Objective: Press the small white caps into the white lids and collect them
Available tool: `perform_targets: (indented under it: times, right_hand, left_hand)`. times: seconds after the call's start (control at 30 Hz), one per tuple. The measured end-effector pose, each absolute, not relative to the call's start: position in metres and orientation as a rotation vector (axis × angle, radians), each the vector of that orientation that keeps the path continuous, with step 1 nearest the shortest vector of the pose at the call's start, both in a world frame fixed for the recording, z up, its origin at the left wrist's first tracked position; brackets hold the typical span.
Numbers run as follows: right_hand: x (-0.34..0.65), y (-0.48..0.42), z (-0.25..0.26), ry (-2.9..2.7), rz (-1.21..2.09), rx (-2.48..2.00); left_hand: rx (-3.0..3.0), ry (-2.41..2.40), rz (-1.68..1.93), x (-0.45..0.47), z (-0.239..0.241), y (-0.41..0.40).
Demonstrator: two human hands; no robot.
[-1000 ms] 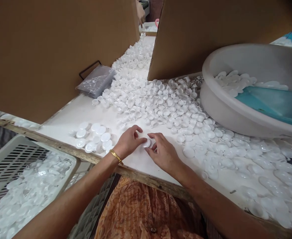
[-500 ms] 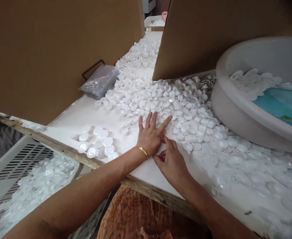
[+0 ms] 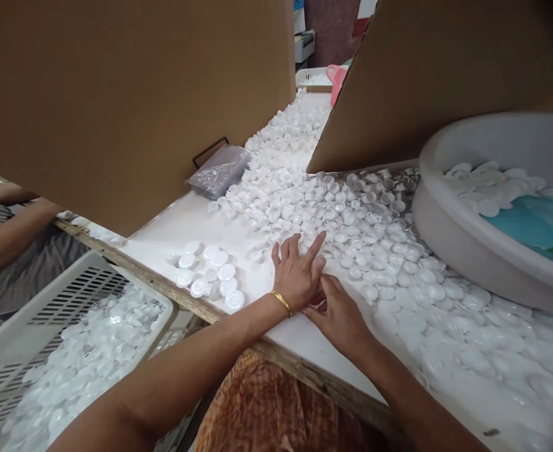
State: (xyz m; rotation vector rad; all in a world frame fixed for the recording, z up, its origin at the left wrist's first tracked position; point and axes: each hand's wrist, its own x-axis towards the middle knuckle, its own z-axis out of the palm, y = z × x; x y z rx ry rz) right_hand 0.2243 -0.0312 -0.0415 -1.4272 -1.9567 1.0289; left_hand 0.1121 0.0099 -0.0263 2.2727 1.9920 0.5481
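Tabletop (image 3: 163, 227) underlies splayed left hand (image 3: 297, 276) and curled right hand (image 3: 344, 320).

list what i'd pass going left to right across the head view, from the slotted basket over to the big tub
White slotted plastic basket → small group of round white plastic discs → left hand → right hand → large rounded light-grey plastic tub.

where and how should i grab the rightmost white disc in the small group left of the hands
Probably pinch the white disc by its rim, between thumb and finger, from the right: its broad round face is up, and neighbouring discs crowd it behind and on the left. The left hand is nearer.
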Motion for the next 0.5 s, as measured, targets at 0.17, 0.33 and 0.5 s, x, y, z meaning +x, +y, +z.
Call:
perform_targets:
  times: [0.17, 0.33, 0.5]
  right_hand:
    - [0.214, -0.037, -0.039, -2.182, 0.901, -1.346]
    - [0.202, -0.043, -0.032, -2.183, 0.972, -1.334]
    - [0.165, -0.052, -0.015, -2.228, 1.184, -1.129]
  left_hand:
    - [2.079, 1.867, 0.547, 0.092, -0.012, 0.004]
    - [2.124, 2.108, 0.318, 0.027, 0.013, 0.02]
    - [2.029, 2.094, -0.196, 0.005, 0.014, 0.03]
